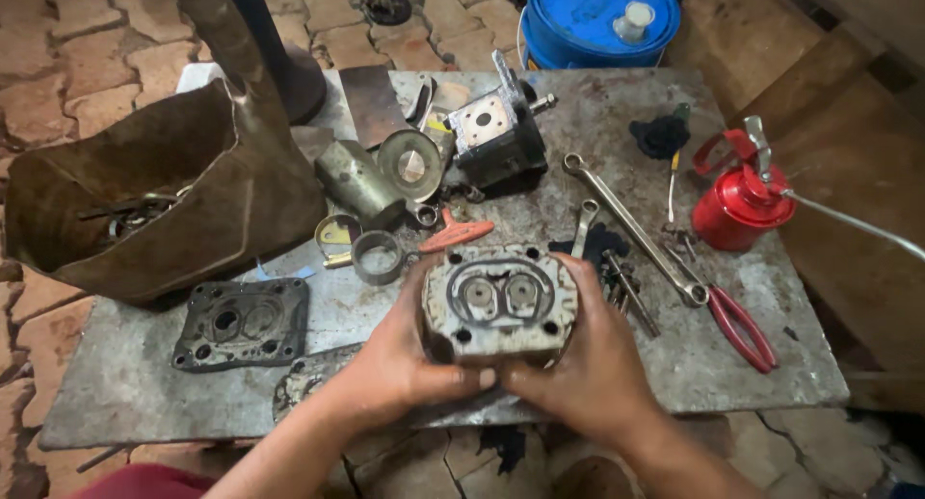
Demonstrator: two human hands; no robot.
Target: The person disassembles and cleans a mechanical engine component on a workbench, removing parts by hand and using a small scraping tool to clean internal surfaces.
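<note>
Both of my hands hold a grey metal pump housing [501, 304] near the front edge of the metal table [752, 354]. Its upper face shows two round gear bores inside a figure-eight seal groove and several bolt holes. My left hand [400, 364] wraps its left side, thumb along the bottom edge. My right hand [593, 364] cups the right side and bottom. A dark cover plate [243, 322] with matching holes lies flat to the left of my left hand.
A brown leather tool bag [145, 200] stands open at the left. Behind the housing lie a metal ring [378, 257], a cylinder [358, 182], an orange-handled tool [458, 234] and another pump body [496, 128]. Spanners [631, 229], red pliers [742, 328] and a red oil can [740, 202] sit right. A blue drum [597, 19] stands behind.
</note>
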